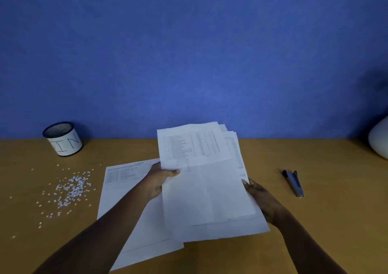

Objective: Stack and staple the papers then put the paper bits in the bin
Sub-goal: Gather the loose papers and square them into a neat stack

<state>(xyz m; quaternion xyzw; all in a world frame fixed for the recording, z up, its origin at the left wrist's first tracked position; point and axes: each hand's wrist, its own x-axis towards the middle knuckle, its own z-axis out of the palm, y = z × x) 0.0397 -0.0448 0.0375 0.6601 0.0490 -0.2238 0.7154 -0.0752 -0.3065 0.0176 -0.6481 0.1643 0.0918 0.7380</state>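
Observation:
Both my hands hold a loose sheaf of printed white papers point(210, 189) above the middle of the wooden desk. My left hand point(157, 179) grips its left edge, thumb on top. My right hand point(260, 196) holds the right edge from below. The sheets are fanned out unevenly at the top. More printed sheets point(123, 189) lie flat on the desk under my left arm. A dark stapler point(292, 182) lies to the right. Small white paper bits point(71, 189) are scattered at the left. A mesh cup labelled BIN point(63, 138) stands at the back left.
The desk point(325, 221) meets a blue wall at the back. A white rounded object point(380, 139) sits at the far right edge by the wall.

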